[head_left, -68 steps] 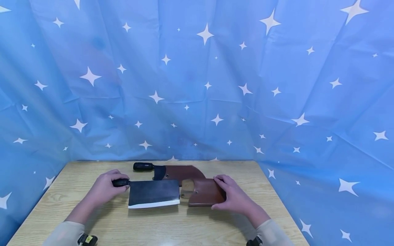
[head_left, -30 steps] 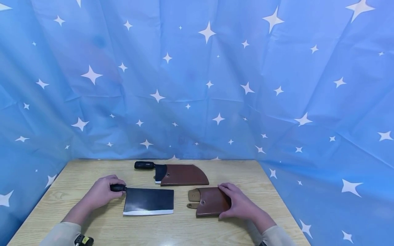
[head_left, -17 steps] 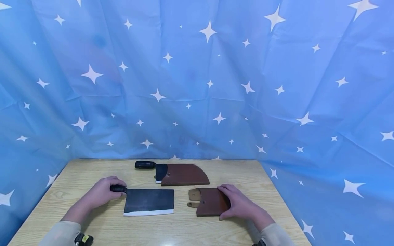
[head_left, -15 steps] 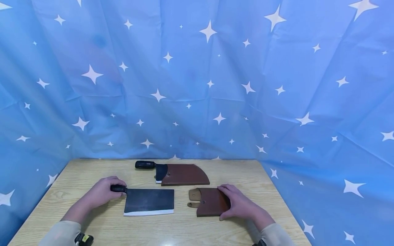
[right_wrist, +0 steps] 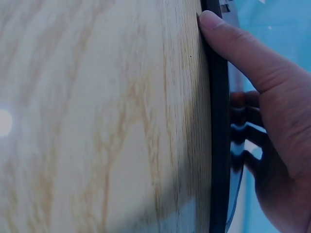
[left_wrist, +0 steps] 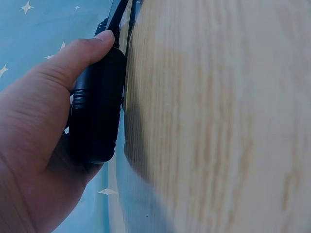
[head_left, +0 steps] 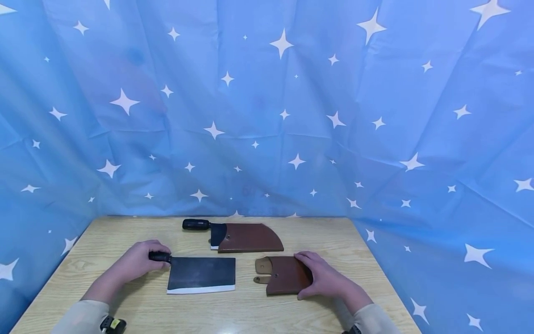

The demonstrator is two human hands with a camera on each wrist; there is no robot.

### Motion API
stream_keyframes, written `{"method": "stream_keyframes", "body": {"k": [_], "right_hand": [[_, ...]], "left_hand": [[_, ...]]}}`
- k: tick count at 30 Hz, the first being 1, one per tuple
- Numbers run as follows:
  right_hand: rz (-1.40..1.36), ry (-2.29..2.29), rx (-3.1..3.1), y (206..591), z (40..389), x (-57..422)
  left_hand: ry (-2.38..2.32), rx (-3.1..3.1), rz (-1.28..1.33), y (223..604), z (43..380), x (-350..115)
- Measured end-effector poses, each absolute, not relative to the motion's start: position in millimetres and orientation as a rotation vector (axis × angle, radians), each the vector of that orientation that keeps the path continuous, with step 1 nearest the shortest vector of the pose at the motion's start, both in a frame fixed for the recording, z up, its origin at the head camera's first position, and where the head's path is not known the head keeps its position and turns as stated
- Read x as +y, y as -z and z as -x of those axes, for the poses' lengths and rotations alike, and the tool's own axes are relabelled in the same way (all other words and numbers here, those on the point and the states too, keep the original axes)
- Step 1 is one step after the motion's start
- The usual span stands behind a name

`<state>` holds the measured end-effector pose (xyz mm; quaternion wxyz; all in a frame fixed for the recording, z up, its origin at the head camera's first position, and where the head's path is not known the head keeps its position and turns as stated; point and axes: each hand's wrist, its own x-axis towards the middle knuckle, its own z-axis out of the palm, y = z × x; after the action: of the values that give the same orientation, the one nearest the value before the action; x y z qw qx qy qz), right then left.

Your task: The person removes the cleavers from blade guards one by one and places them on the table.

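A bare cleaver with a dark blade and bright edge lies flat at the table's middle left, its edge toward me. My left hand grips its black handle, the thumb along the handle's near side in the left wrist view. To the right is a brown leather knife sheath, its tan flap and strap pointing left at the blade's tip. My right hand holds the sheath's right end between thumb and fingers; the thumb lies on its near edge. A gap separates blade and sheath.
Behind them lies a second knife, its black handle to the left and its blade mostly inside a brown sheath with a curved end. All rest on a pale wood-grain table. A blue star-printed curtain surrounds it.
Since the oldest frame, the cleaver has come left and nearer, and the sheath right and nearer, opening a gap between them. Over the last second both hands have stayed almost still.
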<state>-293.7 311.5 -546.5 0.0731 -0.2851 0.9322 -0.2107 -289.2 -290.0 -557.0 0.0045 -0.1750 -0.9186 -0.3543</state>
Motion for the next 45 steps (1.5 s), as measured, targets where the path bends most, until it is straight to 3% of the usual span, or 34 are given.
{"method": "stream_keyframes", "body": {"k": [18, 29, 45], "right_hand": [[0.826, 0.805, 2.816, 534.3, 305.8, 296.5], [0.823, 0.958, 2.792, 521.7, 343.4, 256.7], [0.848, 0.751, 2.793, 522.6, 388.1, 199.9]], "left_hand": [[1.037, -2.821, 0.509, 543.0, 301.2, -271.1], [0.922, -2.747, 0.58, 539.3, 343.3, -230.6], [0.751, -2.775, 0.614, 535.6, 385.3, -204.8]]}}
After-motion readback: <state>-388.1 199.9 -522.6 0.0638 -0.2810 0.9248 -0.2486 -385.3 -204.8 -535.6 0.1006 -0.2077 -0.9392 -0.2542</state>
